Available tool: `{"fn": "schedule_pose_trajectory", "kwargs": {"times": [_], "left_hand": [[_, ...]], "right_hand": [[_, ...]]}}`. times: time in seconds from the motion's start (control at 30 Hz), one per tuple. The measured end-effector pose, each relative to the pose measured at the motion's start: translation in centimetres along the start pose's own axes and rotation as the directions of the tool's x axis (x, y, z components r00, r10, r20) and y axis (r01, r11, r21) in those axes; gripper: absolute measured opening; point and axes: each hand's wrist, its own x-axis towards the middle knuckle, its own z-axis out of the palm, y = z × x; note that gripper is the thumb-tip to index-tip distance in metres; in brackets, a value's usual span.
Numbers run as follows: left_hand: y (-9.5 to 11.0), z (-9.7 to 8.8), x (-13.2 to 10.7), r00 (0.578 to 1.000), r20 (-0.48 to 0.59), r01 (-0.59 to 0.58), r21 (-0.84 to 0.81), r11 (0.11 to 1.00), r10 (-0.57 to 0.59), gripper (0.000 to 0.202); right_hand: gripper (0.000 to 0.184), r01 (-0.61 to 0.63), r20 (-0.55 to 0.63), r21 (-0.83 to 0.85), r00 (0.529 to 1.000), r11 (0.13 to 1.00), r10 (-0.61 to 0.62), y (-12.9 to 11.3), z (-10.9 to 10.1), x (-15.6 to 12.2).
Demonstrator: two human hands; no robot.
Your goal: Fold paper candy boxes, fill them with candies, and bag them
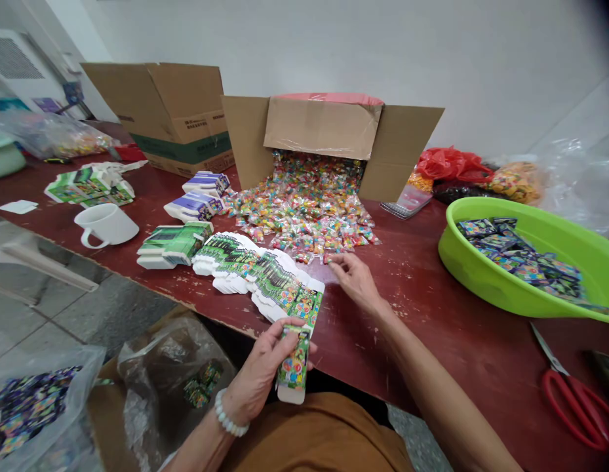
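My left hand [265,360] is wrapped around a small green printed carton [293,367], held upright with a white flap at its lower end. Just beyond it, a fanned row of flat green cartons [265,275] lies on the table. My right hand [356,280] reaches to the front edge of a heap of clear candy packets [304,216]. Its thumb and fingertips pinch a small candy packet [328,259] at that edge. The heap spills from a cardboard box [324,128] lying on its side.
A green basin [451,255] with dark packets stands right, near red-handled scissors [569,400]. Left are a white mug [107,224], stacked green cartons [174,244], purple cartons [196,206] and another cardboard box [186,124]. Below the table edge sits a plastic-lined box [157,373].
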Motion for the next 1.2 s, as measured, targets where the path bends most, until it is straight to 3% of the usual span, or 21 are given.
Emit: {"fn": "schedule_pose_trajectory", "kwargs": {"times": [0.13, 0.27, 0.33, 0.43, 0.47, 0.57, 0.67, 0.73, 0.9, 1.07, 1.2], "left_hand": [[-0.4, -3.9, -2.0, 0.998, -0.046, 0.045, 0.100, 0.994, -0.041, 0.031], [0.6, -9.2, -3.8, 0.996, -0.051, 0.083, 0.351, 0.933, -0.069, 0.040], [1.3, -11.4, -4.5, 0.977, 0.036, 0.164, 0.505, 0.847, -0.210, 0.047], [2.1, -12.6, -5.0, 0.893, 0.157, 0.254, 0.596, 0.761, -0.421, 0.042], [2.4, -12.4, -4.9, 0.892, 0.166, 0.255, 0.584, 0.771, -0.421, 0.039], [3.2, -10.2, -3.9, 0.952, 0.134, 0.184, 0.462, 0.868, -0.274, 0.035], [3.8, -6.8, -2.1, 0.980, 0.136, 0.091, 0.346, 0.934, -0.146, 0.034], [3.9, -4.6, -1.0, 0.984, 0.162, 0.022, 0.304, 0.952, -0.075, 0.035], [3.8, -1.6, 0.4, 0.982, 0.187, -0.060, 0.258, 0.964, 0.011, 0.038], [3.3, -0.8, 0.3, 0.974, 0.223, -0.085, 0.247, 0.965, 0.028, 0.037], [3.1, -0.4, -0.1, 0.981, 0.185, -0.095, 0.204, 0.974, 0.057, 0.040]], "right_hand": [[0.027, -0.087, -0.053, -0.100, 0.995, 0.991, 0.082, 3.1, 0.7, 4.2], [0.018, -0.121, -0.008, -0.113, 0.993, 0.986, 0.121, 4.3, 1.3, 4.7], [0.017, -0.126, 0.028, -0.077, 0.991, 0.989, 0.128, 4.6, 1.0, 4.3], [0.017, -0.141, 0.088, 0.032, 0.987, 0.989, 0.138, 4.4, 0.3, 3.4], [0.018, -0.149, 0.110, 0.080, 0.984, 0.986, 0.140, 4.1, 0.0, 3.0], [0.024, -0.170, 0.215, 0.256, 0.970, 0.952, 0.116, 2.1, -0.8, 1.0], [0.027, -0.244, 0.418, 0.514, 0.908, 0.823, 0.009, -0.8, -1.3, -1.2], [0.031, -0.276, 0.476, 0.593, 0.878, 0.756, -0.053, -2.6, -1.5, -2.4], [0.028, -0.274, 0.432, 0.626, 0.901, 0.730, -0.033, -4.7, -1.0, -3.9], [0.024, -0.249, 0.352, 0.682, 0.936, 0.688, -0.010, -5.2, -0.7, -4.2], [0.023, -0.229, 0.290, 0.660, 0.956, 0.715, 0.038, -5.4, -0.6, -4.3]]}}
